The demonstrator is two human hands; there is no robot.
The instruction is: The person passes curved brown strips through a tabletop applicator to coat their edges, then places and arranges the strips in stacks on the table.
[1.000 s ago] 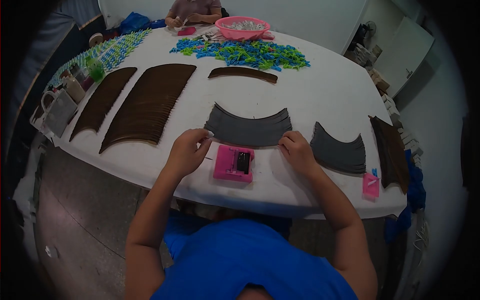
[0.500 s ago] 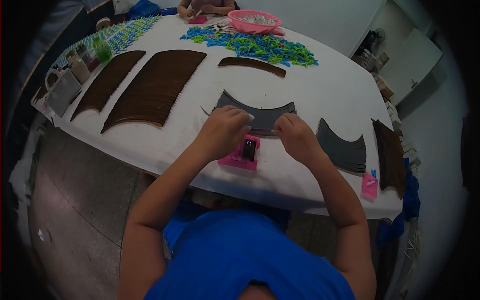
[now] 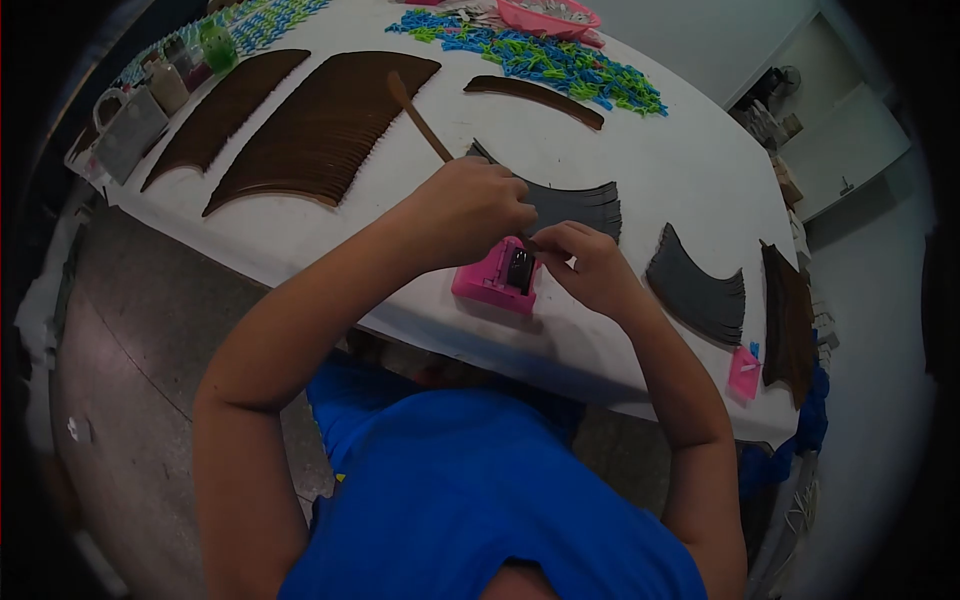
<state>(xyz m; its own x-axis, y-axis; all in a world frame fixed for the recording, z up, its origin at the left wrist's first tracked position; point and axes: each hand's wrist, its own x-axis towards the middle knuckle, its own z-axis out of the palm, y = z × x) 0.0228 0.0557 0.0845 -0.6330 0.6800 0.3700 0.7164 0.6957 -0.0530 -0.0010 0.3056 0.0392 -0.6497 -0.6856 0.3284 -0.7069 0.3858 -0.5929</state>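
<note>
A thin brown strip (image 3: 424,122) sticks out up and to the left from my left hand (image 3: 478,208), whose fingers are wrapped round it. My right hand (image 3: 588,262) is closed in a pinch close to my left fingertips; what lies between its fingers is too small to make out. Just below both hands stands a pink tape dispenser (image 3: 487,280) with a dark roll. Behind them lies a fanned stack of grey strips (image 3: 580,205), partly covered by my left hand. A second grey stack (image 3: 695,288) lies to the right.
Brown stacks lie at the left (image 3: 232,115), centre left (image 3: 318,125) and far right (image 3: 786,325). One narrow brown piece (image 3: 535,97) is near blue and green clips (image 3: 540,60). A pink basin (image 3: 550,18), bottles (image 3: 165,85) and a small pink tray (image 3: 743,374) are also on the table.
My left hand has moved right and now holds a brown strip that rises over the table. My right hand has come close to it, above the dispenser. The camera view has shifted down.
</note>
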